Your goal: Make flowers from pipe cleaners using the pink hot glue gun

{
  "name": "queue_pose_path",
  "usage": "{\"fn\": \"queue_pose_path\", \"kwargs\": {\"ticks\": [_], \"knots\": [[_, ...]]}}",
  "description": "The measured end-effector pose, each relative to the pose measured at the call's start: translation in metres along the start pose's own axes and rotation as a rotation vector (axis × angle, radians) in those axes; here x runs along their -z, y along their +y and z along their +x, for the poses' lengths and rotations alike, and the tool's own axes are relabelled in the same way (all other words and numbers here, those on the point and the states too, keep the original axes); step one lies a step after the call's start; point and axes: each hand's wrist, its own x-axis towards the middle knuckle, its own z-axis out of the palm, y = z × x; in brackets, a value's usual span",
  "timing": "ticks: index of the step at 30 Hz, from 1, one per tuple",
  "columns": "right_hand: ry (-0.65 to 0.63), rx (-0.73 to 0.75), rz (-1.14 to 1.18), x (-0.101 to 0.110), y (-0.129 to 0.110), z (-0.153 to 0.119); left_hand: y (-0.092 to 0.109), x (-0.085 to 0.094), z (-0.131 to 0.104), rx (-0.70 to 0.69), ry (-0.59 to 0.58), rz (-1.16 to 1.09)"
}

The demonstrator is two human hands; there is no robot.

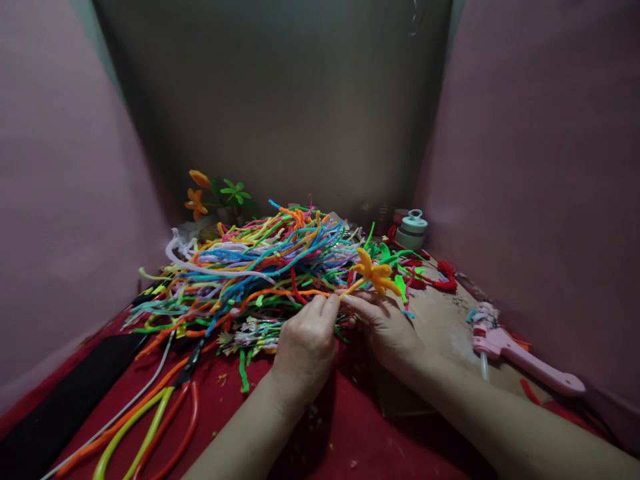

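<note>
Close together in the middle, both my hands pinch near the stem of a yellow-orange pipe-cleaner flower [373, 272]. My right hand [387, 327] is closed on the stem just below the petals, which point up and to the right. Fingers of my left hand [307, 340] are pressed together at the stem's other end. An orange pipe cleaner [280, 292] runs leftward from beside the left fingertips; whether it joins the stem is hidden. Behind the hands lies a big heap of pipe cleaners [240, 257] in many colours.
Scissors [165, 427] with red and yellow handles lie at the lower left on a red cloth [240, 427]. At the right are a pink glue gun [530, 360] and a light-green lidded container [411, 230]. Finished-looking flowers [196, 200] stand at the back left. Pink panels [540, 167] flank both sides.
</note>
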Motion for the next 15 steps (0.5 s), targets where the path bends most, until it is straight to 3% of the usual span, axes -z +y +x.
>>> {"fn": "queue_pose_path", "kwargs": {"ticks": [5, 8, 12, 15], "knots": [[-0.093, 0.042, -0.115, -0.003, -0.009, -0.001, -0.003, 0.003, 0.001, 0.091, 0.017, -0.356], [-0.164, 0.104, -0.129, -0.005, -0.014, -0.002, -0.001, 0.008, 0.006, 0.301, -0.009, -0.658], [-0.177, 0.086, -0.029, -0.006, -0.017, -0.003, 0.002, 0.017, 0.015, 0.677, -0.176, -1.139], [-0.154, 0.088, -0.046, -0.005, -0.017, -0.004, 0.0, 0.021, 0.016, 0.776, -0.269, -1.394]]}}
